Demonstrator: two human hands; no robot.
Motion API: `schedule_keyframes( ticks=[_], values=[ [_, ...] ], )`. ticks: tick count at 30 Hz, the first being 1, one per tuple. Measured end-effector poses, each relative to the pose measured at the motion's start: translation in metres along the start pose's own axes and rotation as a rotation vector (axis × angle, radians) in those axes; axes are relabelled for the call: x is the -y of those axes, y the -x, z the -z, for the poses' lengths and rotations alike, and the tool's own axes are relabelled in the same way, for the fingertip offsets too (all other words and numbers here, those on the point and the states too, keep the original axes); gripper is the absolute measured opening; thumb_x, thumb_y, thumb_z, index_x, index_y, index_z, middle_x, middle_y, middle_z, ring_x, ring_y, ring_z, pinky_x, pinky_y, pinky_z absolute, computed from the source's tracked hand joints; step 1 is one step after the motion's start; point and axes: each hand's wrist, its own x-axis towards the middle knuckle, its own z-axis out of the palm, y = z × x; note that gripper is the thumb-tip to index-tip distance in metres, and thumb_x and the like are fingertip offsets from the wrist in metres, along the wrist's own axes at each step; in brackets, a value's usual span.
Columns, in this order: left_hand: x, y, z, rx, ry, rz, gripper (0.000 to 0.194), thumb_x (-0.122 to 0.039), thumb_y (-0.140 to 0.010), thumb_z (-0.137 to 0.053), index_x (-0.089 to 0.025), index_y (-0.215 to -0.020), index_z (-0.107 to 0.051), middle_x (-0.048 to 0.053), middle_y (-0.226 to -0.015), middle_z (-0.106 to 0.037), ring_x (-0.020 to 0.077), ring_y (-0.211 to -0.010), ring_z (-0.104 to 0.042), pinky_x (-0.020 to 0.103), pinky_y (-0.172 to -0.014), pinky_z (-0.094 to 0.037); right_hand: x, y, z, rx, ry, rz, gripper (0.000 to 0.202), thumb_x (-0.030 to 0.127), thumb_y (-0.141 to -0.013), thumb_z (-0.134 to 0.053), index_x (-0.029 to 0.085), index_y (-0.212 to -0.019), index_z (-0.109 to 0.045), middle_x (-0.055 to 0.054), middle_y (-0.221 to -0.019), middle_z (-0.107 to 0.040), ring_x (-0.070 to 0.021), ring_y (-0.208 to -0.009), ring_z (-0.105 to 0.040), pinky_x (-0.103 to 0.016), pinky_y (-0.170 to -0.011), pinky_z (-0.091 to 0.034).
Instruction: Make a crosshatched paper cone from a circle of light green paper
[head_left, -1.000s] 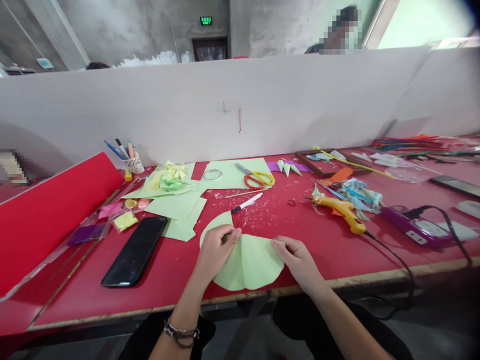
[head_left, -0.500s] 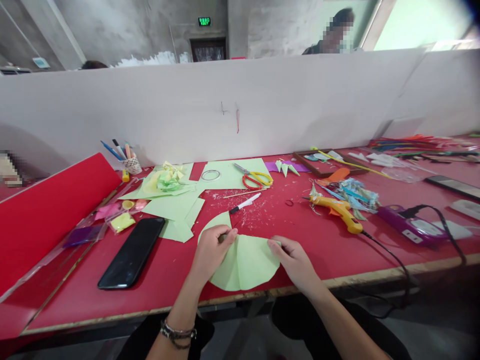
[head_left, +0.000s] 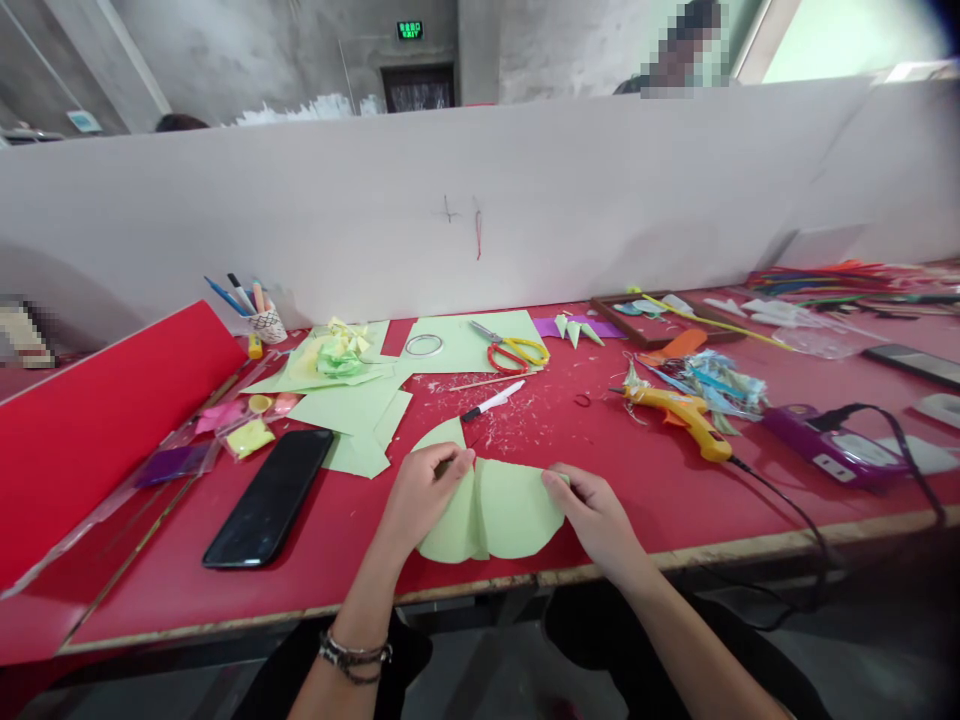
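A round-edged sheet of pale green paper spans the space between my hands at the table's front edge. It has a crease running down near its middle. My left hand pinches it on the left, thumb on top, and the paper's left lobe shows behind that hand. At the right edge my right hand grips the paper between thumb and fingers. Just beyond the paper lies a black-and-white marker pen. Scissors with red and yellow handles rest farther back on green paper.
A black phone lies left of my hands, near green paper scraps. On the right are a yellow glue gun with its cord and a purple power strip. A white partition stands along the back.
The paper's middle crease has become deeper, with the sheet bending along it. Its lower edge has lifted slightly. Both hands keep their hold, and the camera view has shifted a little.
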Motion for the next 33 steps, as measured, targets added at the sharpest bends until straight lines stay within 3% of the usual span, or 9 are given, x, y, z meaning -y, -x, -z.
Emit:
schedule_keyframes(
  ticks=[6,13,21,28,33],
  values=[
    [0.008,0.002,0.018,0.076,0.025,0.06,0.026,-0.039,-0.078,-0.046,-0.016,-0.067,-0.052,-0.004,-0.058,-0.044,0.01,-0.054,-0.038,0.019,-0.047,-0.028,-0.005,-0.001,0.001,-0.168,-0.08,-0.018,0.035,0.047,-0.078,-0.047,0.018,-0.058,-0.043,0.004,-0.055,-0.039,-0.0093,-0.051,-0.036,-0.021,-0.047,-0.031],
    [0.01,0.004,0.027,0.027,0.007,0.068,0.03,-0.043,-0.079,-0.045,-0.016,-0.069,-0.054,-0.004,-0.058,-0.043,0.0084,-0.052,-0.036,0.019,-0.047,-0.026,-0.001,-0.001,0.0,-0.091,-0.118,-0.032,0.032,0.045,-0.077,-0.051,0.017,-0.063,-0.052,0.004,-0.05,-0.043,-0.0085,-0.045,-0.04,-0.02,-0.045,-0.032],
    [0.011,0.002,0.031,0.027,0.065,0.091,0.03,-0.043,-0.078,-0.046,-0.016,-0.067,-0.053,-0.004,-0.059,-0.047,0.0093,-0.055,-0.041,0.018,-0.048,-0.03,-0.011,-0.002,0.001,-0.134,-0.256,-0.047,0.03,0.042,-0.076,-0.055,0.016,-0.061,-0.052,0.004,-0.05,-0.044,-0.0074,-0.045,-0.039,-0.019,-0.042,-0.03],
    [0.017,0.002,0.038,-0.029,0.085,0.12,0.03,-0.045,-0.078,-0.047,-0.016,-0.069,-0.053,-0.004,-0.058,-0.044,0.0084,-0.053,-0.038,0.018,-0.047,-0.027,-0.013,-0.003,0.002,-0.19,-0.367,-0.085,0.029,0.042,-0.073,-0.059,0.017,-0.061,-0.053,0.004,-0.048,-0.043,-0.0077,-0.045,-0.037,-0.02,-0.042,-0.028],
    [0.02,0.004,0.043,0.032,0.176,0.118,0.027,-0.043,-0.076,-0.051,-0.016,-0.074,-0.054,-0.005,-0.057,-0.041,0.0074,-0.051,-0.035,0.017,-0.045,-0.027,-0.009,-0.004,0.0,-0.269,-0.378,-0.076,0.03,0.045,-0.071,-0.059,0.017,-0.062,-0.053,0.005,-0.047,-0.041,-0.0078,-0.044,-0.035,-0.02,-0.042,-0.028]
  ],
)
